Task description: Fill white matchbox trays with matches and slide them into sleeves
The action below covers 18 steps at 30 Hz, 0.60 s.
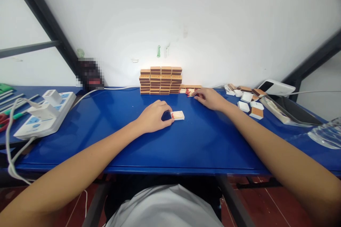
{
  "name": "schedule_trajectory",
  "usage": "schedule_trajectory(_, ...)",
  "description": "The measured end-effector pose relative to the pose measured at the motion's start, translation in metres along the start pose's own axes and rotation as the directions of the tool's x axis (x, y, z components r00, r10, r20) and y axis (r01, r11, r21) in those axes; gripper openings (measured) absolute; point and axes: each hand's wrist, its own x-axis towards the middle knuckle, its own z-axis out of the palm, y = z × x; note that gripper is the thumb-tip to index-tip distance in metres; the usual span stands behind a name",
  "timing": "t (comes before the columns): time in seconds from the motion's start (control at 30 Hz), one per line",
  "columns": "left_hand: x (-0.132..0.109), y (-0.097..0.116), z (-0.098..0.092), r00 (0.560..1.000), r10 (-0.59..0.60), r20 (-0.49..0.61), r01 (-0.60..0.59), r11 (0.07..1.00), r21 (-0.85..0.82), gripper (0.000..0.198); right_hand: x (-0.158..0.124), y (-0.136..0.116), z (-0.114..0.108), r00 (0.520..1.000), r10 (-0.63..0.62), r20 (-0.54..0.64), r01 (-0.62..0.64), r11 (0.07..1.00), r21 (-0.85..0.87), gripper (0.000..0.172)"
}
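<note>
Left hand [152, 117] in position now, thumb and forefinger pinching the left end of the white tray [179, 119], which sits in front of the matchbox stack [161, 80], toward its right side. Over to the right hand [210, 98], fingertips bunched at the loose matches [190, 92] just right of the stack; whether they grip any (too small to make out), I cannot tell. Best play, I'd judge: small pinches, red heads aligned, light pressure on that tray.
</note>
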Motion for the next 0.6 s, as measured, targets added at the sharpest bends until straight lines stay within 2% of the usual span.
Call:
schedule_trajectory(0.23, -0.0001, -0.0019, 0.0008, 1.000, 0.014, -0.007, -0.014, 1.000, 0.002, 0.023, 0.0003, -0.0022, 0.0000, 1.000, 0.019, -0.007, -0.018, 1.000, 0.011, 0.025)
schedule_trajectory(0.43, -0.0001, -0.0019, 0.0012, 1.000, 0.003, -0.005, -0.003, 1.000, 0.002, 0.023, 0.0002, -0.0067, 0.0009, 1.000, 0.002, -0.008, -0.001, 0.998, 0.061, 0.030)
schedule_trajectory(0.6, -0.0004, -0.0004, -0.0002, 1.000, 0.001, 0.005, -0.001, 1.000, 0.005, 0.023, 0.0015, -0.0029, 0.0032, 1.000, 0.012, -0.010, -0.011, 0.997, 0.071, 0.026)
